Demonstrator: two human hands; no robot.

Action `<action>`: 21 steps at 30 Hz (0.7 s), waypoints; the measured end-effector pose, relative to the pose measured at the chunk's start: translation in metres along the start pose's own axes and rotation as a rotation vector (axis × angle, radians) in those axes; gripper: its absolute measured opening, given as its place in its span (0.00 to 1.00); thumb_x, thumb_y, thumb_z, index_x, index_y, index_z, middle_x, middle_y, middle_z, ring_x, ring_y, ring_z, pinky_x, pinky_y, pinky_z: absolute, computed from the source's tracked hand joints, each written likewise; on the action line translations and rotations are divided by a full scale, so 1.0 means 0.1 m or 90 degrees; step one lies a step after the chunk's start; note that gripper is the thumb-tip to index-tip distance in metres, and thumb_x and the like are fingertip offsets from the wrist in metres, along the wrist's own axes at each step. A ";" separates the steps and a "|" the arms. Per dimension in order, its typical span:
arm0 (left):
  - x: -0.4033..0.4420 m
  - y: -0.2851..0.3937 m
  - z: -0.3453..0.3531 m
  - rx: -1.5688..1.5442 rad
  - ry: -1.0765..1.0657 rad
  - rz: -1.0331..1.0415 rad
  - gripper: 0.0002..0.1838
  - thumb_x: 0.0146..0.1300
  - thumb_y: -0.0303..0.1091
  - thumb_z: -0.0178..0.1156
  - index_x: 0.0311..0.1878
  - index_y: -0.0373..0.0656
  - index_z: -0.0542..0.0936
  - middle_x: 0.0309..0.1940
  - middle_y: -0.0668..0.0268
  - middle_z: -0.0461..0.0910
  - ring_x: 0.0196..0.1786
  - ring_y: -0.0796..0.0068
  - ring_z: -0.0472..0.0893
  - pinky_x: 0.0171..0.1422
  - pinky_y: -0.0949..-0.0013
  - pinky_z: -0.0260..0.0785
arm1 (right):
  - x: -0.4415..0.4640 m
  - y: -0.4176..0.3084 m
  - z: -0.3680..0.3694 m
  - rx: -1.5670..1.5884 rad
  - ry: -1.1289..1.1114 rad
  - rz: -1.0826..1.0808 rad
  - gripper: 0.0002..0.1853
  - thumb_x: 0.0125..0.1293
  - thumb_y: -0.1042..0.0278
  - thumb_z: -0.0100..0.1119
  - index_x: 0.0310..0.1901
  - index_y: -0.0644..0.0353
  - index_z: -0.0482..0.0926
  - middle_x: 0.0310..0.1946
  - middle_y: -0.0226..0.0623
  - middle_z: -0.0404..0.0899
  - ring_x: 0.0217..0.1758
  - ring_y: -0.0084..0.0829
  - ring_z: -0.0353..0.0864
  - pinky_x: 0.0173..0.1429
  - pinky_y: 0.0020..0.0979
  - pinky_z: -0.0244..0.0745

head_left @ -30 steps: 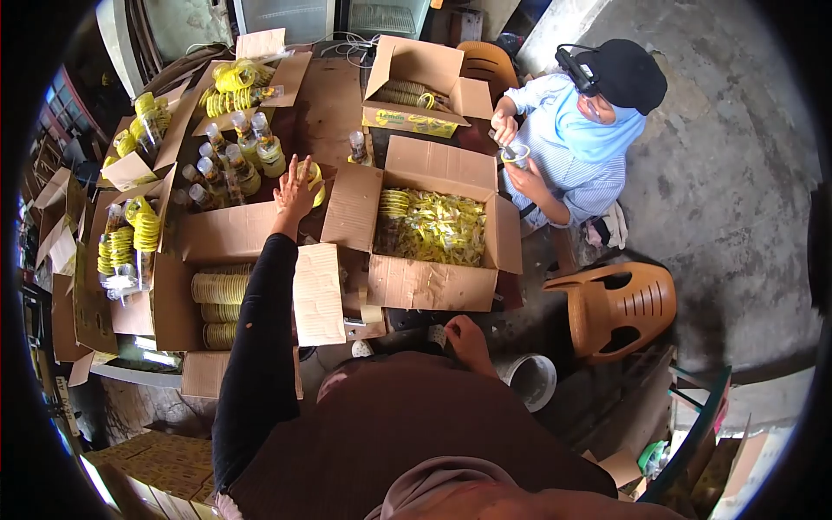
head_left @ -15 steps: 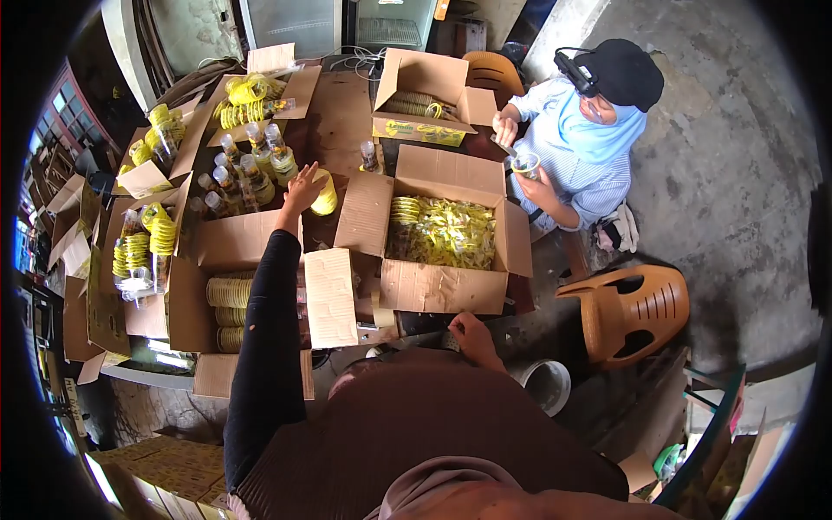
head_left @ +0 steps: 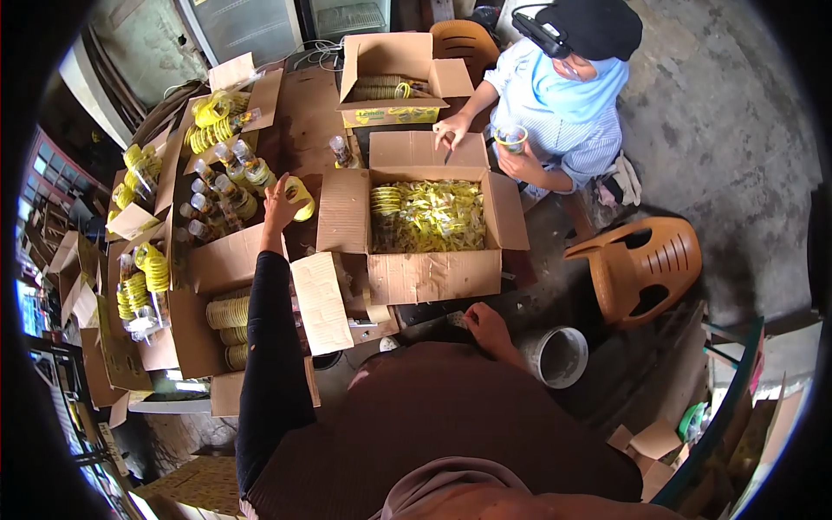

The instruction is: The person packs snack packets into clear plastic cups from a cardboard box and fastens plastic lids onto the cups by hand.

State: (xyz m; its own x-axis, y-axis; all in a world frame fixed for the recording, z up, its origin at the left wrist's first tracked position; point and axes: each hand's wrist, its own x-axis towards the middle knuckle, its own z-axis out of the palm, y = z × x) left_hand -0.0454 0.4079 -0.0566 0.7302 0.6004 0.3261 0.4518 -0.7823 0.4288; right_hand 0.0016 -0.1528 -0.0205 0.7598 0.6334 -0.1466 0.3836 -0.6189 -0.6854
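Desk [head_left: 303,108] crowding could make us knock something over if we sweep wide. Along its near edge, a box [head_left: 433,276] holds yellow pieces [head_left: 442,217]; the left corner's carton [head_left: 227,260] holds stacked rims [head_left: 229,315]. Inward, beside clear containers [head_left: 256,172], our left hand [head_left: 279,208] is at the yellow cup [head_left: 300,191], grip unclear; our right hand [head_left: 487,325] curls, grip hidden.

Yellow rounded container [head_left: 302,204] on the tabletop [head_left: 300,239]
A paler middle is edged in yellow; its left side is partly covered.
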 end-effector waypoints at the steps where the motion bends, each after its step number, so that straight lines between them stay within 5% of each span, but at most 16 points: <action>1: -0.02 0.14 -0.10 0.008 -0.057 -0.094 0.50 0.41 0.50 0.76 0.70 0.59 0.63 0.66 0.51 0.62 0.66 0.46 0.63 0.65 0.45 0.61 | 0.00 0.03 -0.02 0.008 0.001 0.006 0.07 0.62 0.66 0.59 0.35 0.60 0.75 0.33 0.40 0.76 0.38 0.44 0.79 0.42 0.41 0.73; 6: 0.01 0.86 -0.25 0.114 0.100 -0.120 0.44 0.46 0.49 0.72 0.68 0.53 0.66 0.67 0.53 0.62 0.67 0.47 0.61 0.66 0.46 0.59 | 0.08 0.17 -0.21 0.001 -0.010 0.014 0.08 0.62 0.66 0.59 0.35 0.60 0.75 0.34 0.40 0.76 0.40 0.43 0.78 0.43 0.41 0.73; 12: -0.14 1.59 0.75 0.095 0.074 0.146 0.31 0.50 0.41 0.69 0.58 0.42 0.74 0.52 0.52 0.73 0.56 0.47 0.69 0.62 0.52 0.64 | 0.19 0.33 -0.50 -0.006 0.009 0.014 0.07 0.62 0.67 0.58 0.35 0.60 0.75 0.34 0.41 0.76 0.40 0.44 0.78 0.43 0.42 0.73; 14: -0.20 1.79 0.98 0.028 -0.130 0.057 0.32 0.51 0.40 0.69 0.60 0.43 0.73 0.57 0.50 0.71 0.60 0.46 0.68 0.64 0.54 0.64 | 0.18 0.46 -0.58 0.003 0.039 0.013 0.06 0.61 0.67 0.60 0.35 0.60 0.76 0.33 0.41 0.76 0.39 0.44 0.78 0.42 0.41 0.72; 18: -0.34 2.00 1.36 0.102 -0.055 -0.015 0.42 0.51 0.42 0.70 0.68 0.51 0.61 0.63 0.47 0.63 0.62 0.44 0.66 0.63 0.50 0.66 | 0.12 0.75 -0.77 0.013 0.097 0.022 0.06 0.60 0.69 0.61 0.34 0.60 0.76 0.32 0.41 0.75 0.36 0.44 0.78 0.40 0.39 0.72; 21: -0.30 2.05 1.43 0.102 -0.081 -0.035 0.41 0.50 0.45 0.71 0.65 0.50 0.61 0.60 0.47 0.61 0.59 0.43 0.66 0.59 0.48 0.68 | 0.06 0.92 -0.90 0.016 0.098 0.070 0.06 0.61 0.67 0.59 0.34 0.59 0.75 0.33 0.40 0.75 0.38 0.45 0.77 0.42 0.42 0.72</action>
State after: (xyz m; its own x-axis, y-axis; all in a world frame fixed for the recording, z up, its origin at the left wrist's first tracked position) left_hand 0.0989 0.2058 -0.0986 0.7566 0.6252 0.1917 0.5610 -0.7712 0.3010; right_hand 0.0887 -0.2472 -0.0201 0.8684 0.4830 -0.1119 0.2821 -0.6670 -0.6896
